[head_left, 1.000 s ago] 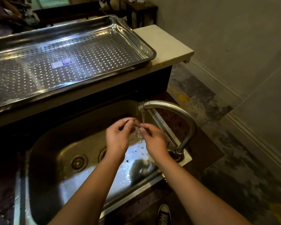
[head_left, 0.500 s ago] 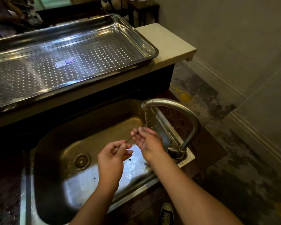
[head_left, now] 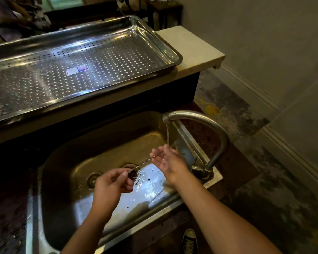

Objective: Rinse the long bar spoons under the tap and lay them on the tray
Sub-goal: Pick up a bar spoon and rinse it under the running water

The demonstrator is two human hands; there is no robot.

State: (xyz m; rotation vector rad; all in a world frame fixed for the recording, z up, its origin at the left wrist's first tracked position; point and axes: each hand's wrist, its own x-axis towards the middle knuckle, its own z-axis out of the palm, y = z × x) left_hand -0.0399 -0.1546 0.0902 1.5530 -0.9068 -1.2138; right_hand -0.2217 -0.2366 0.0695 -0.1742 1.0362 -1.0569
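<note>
Low in the middle of the frame, two bare hands work over a stainless steel sink (head_left: 66,184). The left hand (head_left: 111,186) is curled closed, thumb and fingers pinching the near end of a thin twisted bar spoon (head_left: 144,161). The spoon's stem runs up and to the right from that pinch, across the sink's drain strainer (head_left: 133,173), to the right hand (head_left: 166,159). The right hand is open, palm turned up and fingers loosely spread, wet and shiny, with the far end of the spoon lying against its fingers (whether those fingers actually pinch the stem cannot be told; the tip is hidden there).

A thin stream of water (head_left: 167,133) falls from the curved metal tap (head_left: 209,125), which arches over from the right edge of the sink, and the stream lands on the right hand's fingers. The sink floor is wet, with a few dark specks near the strainer, and a second round fitting (head_left: 93,178) sits to the strainer's left.

Across the upper left of the frame, a long perforated steel tray (head_left: 154,39) rests on the pale bench (head_left: 195,50) behind and above the sink. A small label (head_left: 76,70) is stuck on its floor, and no spoon lies in the part of the tray that shows. To the right, a worn, blotchy floor (head_left: 237,114) meets a grey wall. A dark sneaker (head_left: 189,241) shows at the bottom edge.
</note>
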